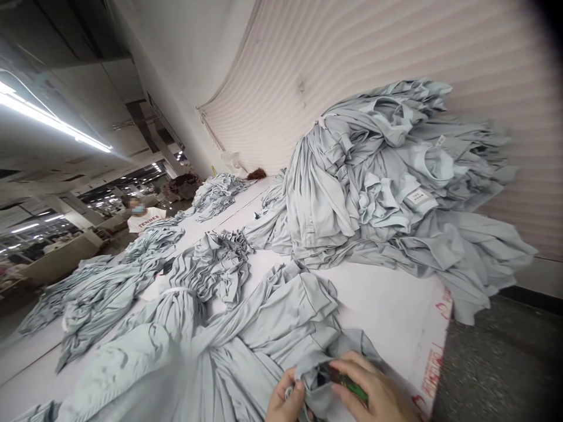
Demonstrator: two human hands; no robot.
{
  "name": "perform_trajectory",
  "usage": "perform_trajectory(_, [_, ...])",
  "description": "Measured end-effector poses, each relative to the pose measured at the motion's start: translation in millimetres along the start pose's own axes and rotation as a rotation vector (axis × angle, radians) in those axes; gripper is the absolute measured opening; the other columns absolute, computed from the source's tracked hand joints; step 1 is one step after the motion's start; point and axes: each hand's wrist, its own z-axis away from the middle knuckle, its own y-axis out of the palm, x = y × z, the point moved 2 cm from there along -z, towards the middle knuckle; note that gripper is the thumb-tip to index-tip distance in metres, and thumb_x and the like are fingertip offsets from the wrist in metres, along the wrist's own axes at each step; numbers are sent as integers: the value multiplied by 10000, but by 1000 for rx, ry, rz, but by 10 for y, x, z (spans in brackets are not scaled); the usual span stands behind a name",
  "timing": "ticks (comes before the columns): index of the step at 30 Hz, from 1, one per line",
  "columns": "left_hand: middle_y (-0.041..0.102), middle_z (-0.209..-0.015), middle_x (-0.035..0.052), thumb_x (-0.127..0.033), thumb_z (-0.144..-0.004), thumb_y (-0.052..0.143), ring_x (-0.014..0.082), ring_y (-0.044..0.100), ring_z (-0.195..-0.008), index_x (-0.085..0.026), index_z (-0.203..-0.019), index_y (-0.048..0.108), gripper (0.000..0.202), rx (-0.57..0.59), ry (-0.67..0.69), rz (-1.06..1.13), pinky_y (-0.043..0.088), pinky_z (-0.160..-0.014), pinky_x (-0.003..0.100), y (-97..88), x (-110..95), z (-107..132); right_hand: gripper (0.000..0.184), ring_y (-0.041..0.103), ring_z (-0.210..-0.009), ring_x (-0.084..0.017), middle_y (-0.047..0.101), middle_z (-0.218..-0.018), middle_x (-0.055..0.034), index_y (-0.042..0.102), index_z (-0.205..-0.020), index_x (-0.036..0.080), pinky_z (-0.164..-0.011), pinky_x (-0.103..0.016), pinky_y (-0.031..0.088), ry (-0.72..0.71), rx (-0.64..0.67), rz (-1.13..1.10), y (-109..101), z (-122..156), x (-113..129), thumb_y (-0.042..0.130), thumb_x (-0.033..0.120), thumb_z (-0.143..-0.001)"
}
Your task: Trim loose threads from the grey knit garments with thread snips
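Note:
At the bottom edge of the head view my left hand (285,401) pinches a fold of a pale grey-blue garment (264,334) that lies spread on the white table (396,316). My right hand (376,390) is closed round a small green and dark object (347,380), held against the same cloth. Only part of each hand shows. The garment runs away from my hands to the upper left, bunched and wrinkled.
A tall heap of the same grey-blue garments (387,176) rises at the back right against a ribbed wall (396,53). More bundles (109,281) lie along the table's left side. A masked person in a white shirt (143,218) stands far left. Grey floor (505,363) lies right of the table edge.

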Motion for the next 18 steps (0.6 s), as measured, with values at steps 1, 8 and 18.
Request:
perform_trajectory(1, [562, -437, -28, -607, -448, 862, 56, 433, -384, -137, -762, 695, 589, 7, -9, -4, 295, -437, 170, 4, -1, -2, 263, 698, -851, -187, 699, -1031, -68, 699, -1059, 261, -679, -204, 554, 6, 14, -7, -4, -13, 18, 531, 372, -890])
perform_trajectory(8, [559, -414, -19, -619, -459, 852, 55, 425, -373, -133, -753, 691, 590, 14, 55, -45, 297, -426, 169, -15, 19, -26, 208, 690, -865, -205, 709, -960, -49, 746, -949, 222, -748, -247, 540, 28, 97, -61, 38, -108, 45, 592, 242, -812])
perform_trajectory(18, [457, -435, -74, -692, -521, 777, 45, 360, -354, -181, -689, 584, 571, -86, 101, -139, 262, -393, 169, -31, 66, -79, 203, 659, -904, -206, 673, -928, -32, 698, -923, 234, -801, -278, 517, 71, 10, -223, -104, -108, -167, 547, 366, -890])
